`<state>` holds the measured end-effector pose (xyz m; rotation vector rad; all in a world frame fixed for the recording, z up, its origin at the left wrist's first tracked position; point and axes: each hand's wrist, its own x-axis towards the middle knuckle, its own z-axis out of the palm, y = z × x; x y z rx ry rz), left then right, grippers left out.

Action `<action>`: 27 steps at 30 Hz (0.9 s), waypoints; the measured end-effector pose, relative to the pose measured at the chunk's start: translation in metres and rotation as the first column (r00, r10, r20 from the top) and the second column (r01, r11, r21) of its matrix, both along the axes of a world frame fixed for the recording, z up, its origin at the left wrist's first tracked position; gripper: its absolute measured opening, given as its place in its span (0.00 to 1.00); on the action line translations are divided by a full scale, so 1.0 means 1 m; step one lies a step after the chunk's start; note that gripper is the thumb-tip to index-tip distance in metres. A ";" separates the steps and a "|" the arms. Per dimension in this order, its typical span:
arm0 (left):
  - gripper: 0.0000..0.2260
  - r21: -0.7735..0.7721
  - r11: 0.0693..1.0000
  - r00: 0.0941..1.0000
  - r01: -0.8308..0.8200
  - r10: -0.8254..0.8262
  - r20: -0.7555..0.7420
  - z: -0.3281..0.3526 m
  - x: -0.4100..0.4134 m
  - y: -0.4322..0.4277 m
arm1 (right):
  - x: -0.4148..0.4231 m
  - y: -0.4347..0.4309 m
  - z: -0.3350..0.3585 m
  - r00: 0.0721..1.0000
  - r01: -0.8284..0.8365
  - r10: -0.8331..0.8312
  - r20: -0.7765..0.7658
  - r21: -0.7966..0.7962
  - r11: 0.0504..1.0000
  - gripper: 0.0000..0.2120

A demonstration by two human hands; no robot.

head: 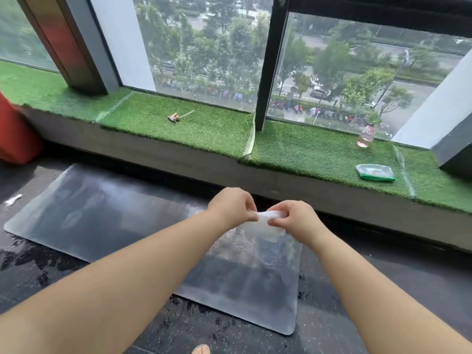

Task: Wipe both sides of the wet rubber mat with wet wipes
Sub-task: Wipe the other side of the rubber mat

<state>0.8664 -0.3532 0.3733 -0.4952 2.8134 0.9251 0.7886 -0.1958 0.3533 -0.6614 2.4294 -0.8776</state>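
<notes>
A grey, wet rubber mat [107, 221] lies flat on the dark floor below a window ledge. A white wet wipe [265, 224] hangs above the mat's right part, held between both hands. My left hand [231, 206] pinches the wipe's left upper edge. My right hand [291, 217] pinches its right upper edge. The wipe is partly folded and droops below my fingers. A green pack of wet wipes [375, 172] lies on the ledge at the right.
The ledge is covered in artificial grass [204, 126]. A small bottle [365, 136] stands by the window at the right, a small orange object [174, 118] lies mid-ledge. A red object [15, 129] stands at the left. Water is spattered on the floor [38, 264]. A used white wipe [13, 200] lies at the far left.
</notes>
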 end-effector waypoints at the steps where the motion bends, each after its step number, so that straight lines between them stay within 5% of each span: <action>1: 0.02 -0.038 0.999 1.000 -0.012 0.011 -0.014 -0.001 0.000 -0.001 | 0.000 -0.001 0.000 0.999 0.020 -0.018 -0.047 0.042 0.999 0.05; 5: 0.03 0.073 0.991 0.991 -0.114 0.118 -0.058 -0.011 -0.001 0.002 | 0.005 -0.002 -0.006 0.966 0.228 -0.203 0.161 -0.157 0.961 0.15; 10: 0.03 0.239 0.944 0.955 -0.227 0.264 -0.137 -0.026 -0.003 0.026 | 0.031 -0.018 -0.029 0.833 0.542 -0.439 0.337 -0.342 0.767 0.07; 15: 0.12 0.356 0.928 0.991 -0.106 0.126 -0.035 -0.047 -0.007 0.040 | 0.036 -0.018 -0.044 0.545 0.764 -0.246 0.801 -0.354 0.539 0.12; 19: 0.12 0.458 0.888 0.999 -0.045 0.038 0.024 -0.068 -0.012 0.040 | 0.027 0.001 -0.066 0.465 0.783 -0.164 0.870 -0.317 0.535 0.11; 21: 0.07 0.467 0.876 0.992 -0.119 0.124 0.022 -0.084 -0.017 0.042 | 0.021 0.010 -0.080 0.376 0.833 -0.140 0.916 -0.268 0.483 0.10; 24: 0.14 0.581 0.757 0.954 -0.299 0.234 0.186 -0.117 -0.026 0.048 | 0.013 0.021 -0.109 0.278 0.881 -0.167 0.946 -0.182 0.436 0.12; 27: 0.04 0.582 0.724 0.924 -0.370 0.219 0.315 -0.164 -0.035 0.058 | 0.008 0.032 -0.158 0.393 0.821 -0.333 0.857 -0.163 0.547 0.12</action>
